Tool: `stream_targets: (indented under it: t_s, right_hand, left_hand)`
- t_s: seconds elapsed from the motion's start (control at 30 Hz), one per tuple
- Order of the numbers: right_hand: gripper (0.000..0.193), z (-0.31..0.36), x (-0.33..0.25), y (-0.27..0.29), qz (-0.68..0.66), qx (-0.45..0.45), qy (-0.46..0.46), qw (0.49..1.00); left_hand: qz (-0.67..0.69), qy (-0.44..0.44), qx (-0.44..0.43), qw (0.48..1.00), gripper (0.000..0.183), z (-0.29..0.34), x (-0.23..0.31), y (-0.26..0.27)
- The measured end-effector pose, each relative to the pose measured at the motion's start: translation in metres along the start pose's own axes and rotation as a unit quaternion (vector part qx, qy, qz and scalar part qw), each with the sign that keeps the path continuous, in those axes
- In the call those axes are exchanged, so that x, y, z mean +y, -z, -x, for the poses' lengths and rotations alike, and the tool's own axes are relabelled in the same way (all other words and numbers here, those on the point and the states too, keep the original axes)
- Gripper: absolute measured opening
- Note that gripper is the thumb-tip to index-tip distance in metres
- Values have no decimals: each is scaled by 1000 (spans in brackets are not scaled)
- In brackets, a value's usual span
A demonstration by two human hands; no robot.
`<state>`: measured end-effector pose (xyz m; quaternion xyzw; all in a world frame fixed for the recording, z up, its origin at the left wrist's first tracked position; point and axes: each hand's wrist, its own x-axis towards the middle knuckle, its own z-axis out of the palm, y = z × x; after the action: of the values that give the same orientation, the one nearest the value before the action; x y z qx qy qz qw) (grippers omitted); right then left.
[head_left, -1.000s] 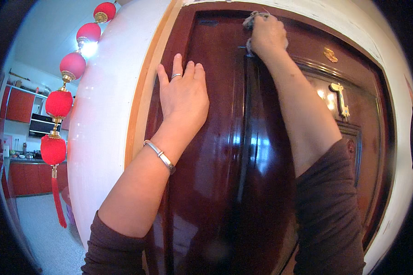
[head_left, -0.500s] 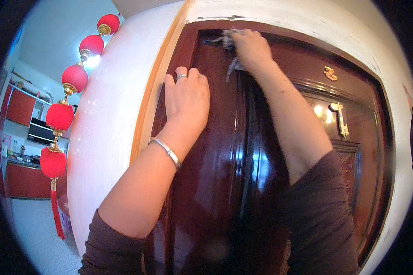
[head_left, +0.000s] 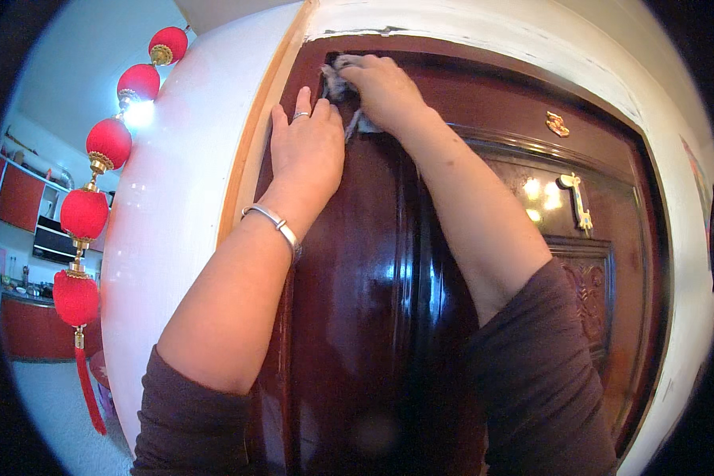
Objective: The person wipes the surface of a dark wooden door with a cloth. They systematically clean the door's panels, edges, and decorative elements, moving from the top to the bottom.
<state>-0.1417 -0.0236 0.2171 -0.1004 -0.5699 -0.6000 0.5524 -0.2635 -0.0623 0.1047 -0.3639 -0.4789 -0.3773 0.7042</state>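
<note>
A grey, crumpled cloth (head_left: pixel 335 84) is pressed into the upper left corner of the dark red-brown, glossy door (head_left: pixel 357 262). My right hand (head_left: pixel 389 94) is closed round it, and a loose end hangs below the palm. Lower and to the left, my left hand (head_left: pixel 305 151) lies against the left part of the dark door frame, its fingers stretched upward and slightly apart. It holds nothing. A ring and a silver bracelet (head_left: pixel 274 220) are on that hand and wrist.
A gold-coloured handle (head_left: pixel 576 202) and a small gold ornament (head_left: pixel 557 124) stick out from the door. Light wooden trim (head_left: pixel 250 151) and a white panel (head_left: pixel 174 222) border it on the left. Red ball lanterns (head_left: pixel 85 214) hang in a string beside the panel, with a kitchen behind.
My right hand has slid left with the cloth, into the door's upper corner. The fingers of my left hand have straightened and spread. The view has shifted slightly to the right.
</note>
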Motion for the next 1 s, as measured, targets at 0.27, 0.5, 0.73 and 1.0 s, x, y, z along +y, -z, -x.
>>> stream_targets:
  t_s: [0.27, 0.5, 0.73, 1.0]
  right_hand:
    - [54, 64, 129, 69, 159, -13, -189, 969]
    - [30, 28, 90, 47, 176, -29, -184, 967]
    - [32, -21, -14, -26, -85, -26, -24, 996]
    - [26, -28, -27, -7, 111, -5, -84, 990]
  left_hand:
    - [-22, 6, -30, 999, 44, -2, 6, 2]
    - [-25, 12, -36, 999, 45, -7, 2, 7]
    - [-45, 1, -52, 998, 45, -4, -1, 6]
    - [-2, -11, 25, 1000, 38, 3, -2, 1]
